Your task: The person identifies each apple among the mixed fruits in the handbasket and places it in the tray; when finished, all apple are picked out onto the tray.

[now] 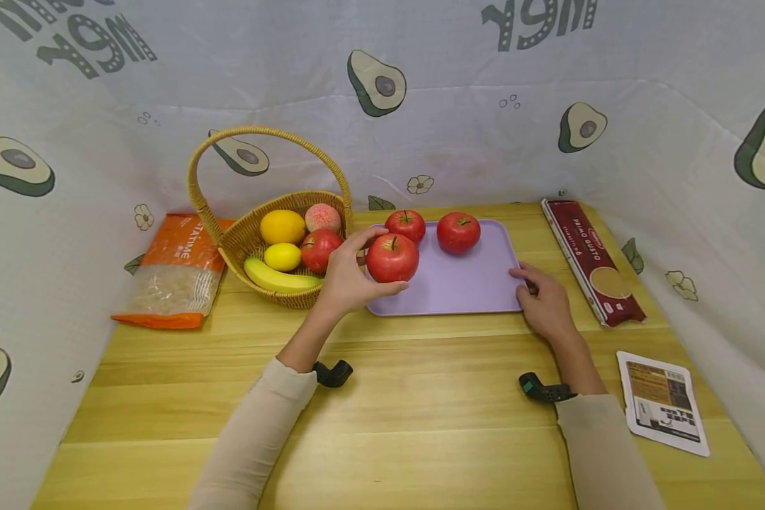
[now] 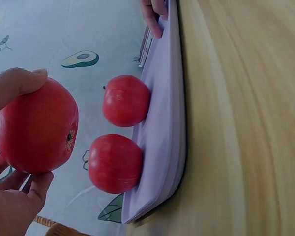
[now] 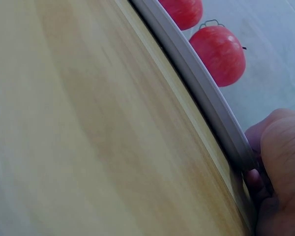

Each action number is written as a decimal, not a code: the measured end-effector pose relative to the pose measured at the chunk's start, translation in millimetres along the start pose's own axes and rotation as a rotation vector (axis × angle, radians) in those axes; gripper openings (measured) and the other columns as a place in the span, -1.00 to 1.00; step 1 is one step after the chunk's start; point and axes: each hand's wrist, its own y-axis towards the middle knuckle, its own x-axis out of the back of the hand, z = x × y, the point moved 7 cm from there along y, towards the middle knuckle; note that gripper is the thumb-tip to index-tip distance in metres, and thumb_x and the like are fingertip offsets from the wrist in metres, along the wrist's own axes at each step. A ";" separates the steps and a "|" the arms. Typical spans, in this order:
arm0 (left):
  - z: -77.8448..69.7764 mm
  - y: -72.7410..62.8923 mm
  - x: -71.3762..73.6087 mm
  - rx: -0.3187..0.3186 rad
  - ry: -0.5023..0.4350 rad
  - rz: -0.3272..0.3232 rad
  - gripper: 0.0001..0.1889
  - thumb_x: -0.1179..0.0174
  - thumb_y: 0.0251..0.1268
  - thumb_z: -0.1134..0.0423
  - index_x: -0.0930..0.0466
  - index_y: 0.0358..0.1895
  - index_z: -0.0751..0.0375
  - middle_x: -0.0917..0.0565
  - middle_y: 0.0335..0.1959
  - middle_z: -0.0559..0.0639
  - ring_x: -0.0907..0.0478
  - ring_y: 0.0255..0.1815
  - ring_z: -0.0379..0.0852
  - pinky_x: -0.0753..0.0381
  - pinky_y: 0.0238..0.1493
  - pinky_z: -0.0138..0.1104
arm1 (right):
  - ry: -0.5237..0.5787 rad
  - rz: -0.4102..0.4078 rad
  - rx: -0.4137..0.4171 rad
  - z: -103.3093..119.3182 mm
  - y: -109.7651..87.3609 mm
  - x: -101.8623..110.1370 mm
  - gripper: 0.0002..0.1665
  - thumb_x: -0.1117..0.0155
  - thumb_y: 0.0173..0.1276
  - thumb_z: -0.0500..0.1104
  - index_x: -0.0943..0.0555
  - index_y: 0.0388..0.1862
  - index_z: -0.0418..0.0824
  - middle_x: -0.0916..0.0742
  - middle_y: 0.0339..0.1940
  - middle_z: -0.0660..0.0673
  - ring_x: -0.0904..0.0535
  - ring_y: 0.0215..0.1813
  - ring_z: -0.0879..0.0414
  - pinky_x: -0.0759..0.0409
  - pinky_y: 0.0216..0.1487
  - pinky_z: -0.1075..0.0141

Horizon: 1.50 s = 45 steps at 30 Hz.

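Observation:
My left hand point(image 1: 347, 278) grips a red apple point(image 1: 392, 259) between thumb and fingers, above the left end of a lilac tray point(image 1: 465, 287). The left wrist view shows this apple point(image 2: 37, 128) raised off the tray, its underside tilted toward the camera. Two more red apples, one on the left point(image 1: 406, 225) and one nearer the middle point(image 1: 459, 233), sit along the tray's back side. At the tray's right edge, my right hand point(image 1: 544, 299) pinches the rim; in the right wrist view its fingers point(image 3: 254, 178) are at the tray's corner, partly hidden by the hand.
Left of the tray stands a wicker basket point(image 1: 245, 237) with a tall handle, holding a banana point(image 1: 283, 278), lemons, a peach and a red fruit. An orange bag point(image 1: 172, 276) lies beside it. On the right lie a dark red spaghetti pack point(image 1: 589, 258) and a white pouch point(image 1: 663, 402).

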 end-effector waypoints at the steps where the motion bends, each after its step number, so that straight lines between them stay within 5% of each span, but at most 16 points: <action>1: 2.1 0.8 -2.3 0.009 -0.001 -0.002 -0.12 -0.72 -0.23 0.04 -0.54 0.32 -0.05 -0.58 0.31 -0.09 -0.53 0.26 -0.13 -0.72 0.15 -0.15 | -0.002 -0.001 -0.002 -0.1 0.1 0.2 -0.50 0.03 0.57 -0.24 -0.55 0.40 -0.27 -0.41 0.59 -0.29 -0.29 0.57 -0.34 -0.34 0.46 -0.26; 16: 29.0 1.2 -33.1 0.159 0.033 0.026 -0.12 -0.70 -0.16 0.02 -0.50 0.35 -0.02 -0.51 0.29 0.06 -0.52 0.30 0.02 -0.66 0.26 -0.13 | 0.003 -0.003 0.018 0.3 0.0 0.9 -0.51 0.02 0.56 -0.26 -0.55 0.39 -0.30 -0.42 0.58 -0.31 -0.30 0.55 -0.36 -0.33 0.46 -0.28; 32: 43.6 0.1 -50.0 0.187 0.162 0.073 -0.05 -0.68 -0.14 -0.07 -0.46 0.45 -0.09 -0.55 0.34 0.01 -0.50 0.32 0.04 -0.56 0.33 0.01 | -0.004 -0.018 0.049 8.4 -0.2 3.7 -0.51 0.01 0.49 -0.33 -0.57 0.34 -0.36 -0.45 0.54 -0.36 -0.31 0.55 -0.38 -0.32 0.45 -0.28; 45: 45.7 -4.7 -58.0 0.202 0.139 0.149 0.08 -0.67 -0.11 -0.05 -0.26 0.55 -0.05 -0.39 0.51 0.06 -0.37 0.50 0.05 -0.41 0.49 0.04 | 0.008 -0.005 0.038 5.1 -0.4 3.0 -0.50 0.02 0.53 -0.30 -0.55 0.37 -0.35 -0.43 0.56 -0.35 -0.28 0.56 -0.39 -0.30 0.47 -0.29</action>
